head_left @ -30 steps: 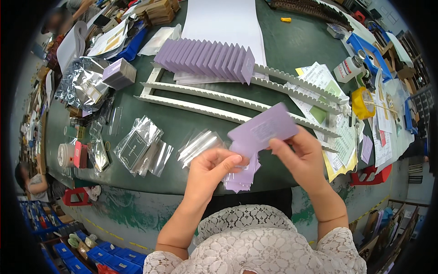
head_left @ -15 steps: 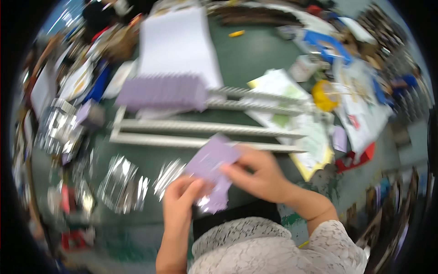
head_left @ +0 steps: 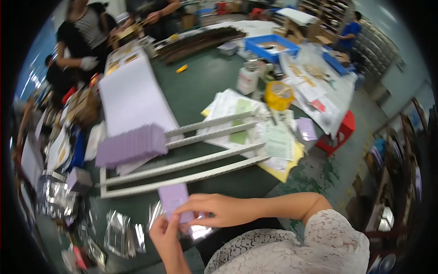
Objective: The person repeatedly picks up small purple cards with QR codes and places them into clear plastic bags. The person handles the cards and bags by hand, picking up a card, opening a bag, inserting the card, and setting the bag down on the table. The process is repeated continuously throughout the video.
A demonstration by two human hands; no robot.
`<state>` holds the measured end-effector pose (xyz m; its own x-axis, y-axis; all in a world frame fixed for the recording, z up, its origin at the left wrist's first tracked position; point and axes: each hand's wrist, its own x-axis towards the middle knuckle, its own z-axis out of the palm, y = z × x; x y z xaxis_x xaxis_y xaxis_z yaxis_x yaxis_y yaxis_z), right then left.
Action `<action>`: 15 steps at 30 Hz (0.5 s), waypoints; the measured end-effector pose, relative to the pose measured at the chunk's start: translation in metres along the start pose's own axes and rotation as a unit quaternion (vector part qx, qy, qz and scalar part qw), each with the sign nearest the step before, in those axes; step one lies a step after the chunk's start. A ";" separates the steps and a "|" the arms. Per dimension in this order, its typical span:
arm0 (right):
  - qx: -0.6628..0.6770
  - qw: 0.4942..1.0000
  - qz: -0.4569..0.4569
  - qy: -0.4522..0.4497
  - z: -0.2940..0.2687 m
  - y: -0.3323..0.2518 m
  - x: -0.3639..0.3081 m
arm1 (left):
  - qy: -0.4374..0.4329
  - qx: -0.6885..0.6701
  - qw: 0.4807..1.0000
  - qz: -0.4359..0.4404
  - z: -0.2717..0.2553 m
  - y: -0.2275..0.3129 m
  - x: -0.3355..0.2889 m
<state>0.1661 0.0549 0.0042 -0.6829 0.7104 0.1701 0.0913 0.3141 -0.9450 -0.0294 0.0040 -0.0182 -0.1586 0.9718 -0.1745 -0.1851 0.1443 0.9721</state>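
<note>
A small purple card (head_left: pixel 173 195) is between my two hands, close to the table's near edge. My left hand (head_left: pixel 165 234) pinches its lower left side with thumb and fingers. From the right, my right hand (head_left: pixel 213 209) reaches across, fingertips closed on the card's lower part. Shiny clear plastic (head_left: pixel 200 232) shows just below my right hand; whether it wraps the card I cannot tell. Beyond my hands lies a white slotted rack (head_left: pixel 205 159), with a row of similar purple cards (head_left: pixel 132 146) standing in its far left part.
Clear plastic sleeves (head_left: pixel 119 233) lie left of my hands, with a purple stack (head_left: pixel 79 180) farther left. Papers (head_left: pixel 278 141), a yellow tape roll (head_left: pixel 279 95), a white bottle (head_left: pixel 247 78) and a blue tray (head_left: pixel 273 45) are to the right. Co-workers (head_left: pixel 86 36) stand at the far left.
The view has swung up and right, so more of the room shows. My hands have drawn closer together, my right forearm now lying across. The purple card stands more upright between my fingers.
</note>
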 end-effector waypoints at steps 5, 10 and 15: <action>-0.013 0.994 0.070 0.087 -0.006 -0.021 0.009 | -0.028 -0.009 0.998 -0.064 -0.007 0.013 -0.008; -0.094 0.995 -0.004 0.030 0.013 -0.006 0.008 | -0.027 -0.011 0.998 -0.047 -0.014 0.008 -0.008; -0.031 0.987 0.155 -0.006 0.000 -0.006 0.008 | -0.001 -0.013 1.000 0.013 -0.017 0.002 0.000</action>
<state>0.1602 0.0589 0.0109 -0.6237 0.7712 -0.1273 0.3408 0.1218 -0.9322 -0.0458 0.0008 -0.0191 -0.1619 0.9755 -0.1493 -0.2065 0.1145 0.9717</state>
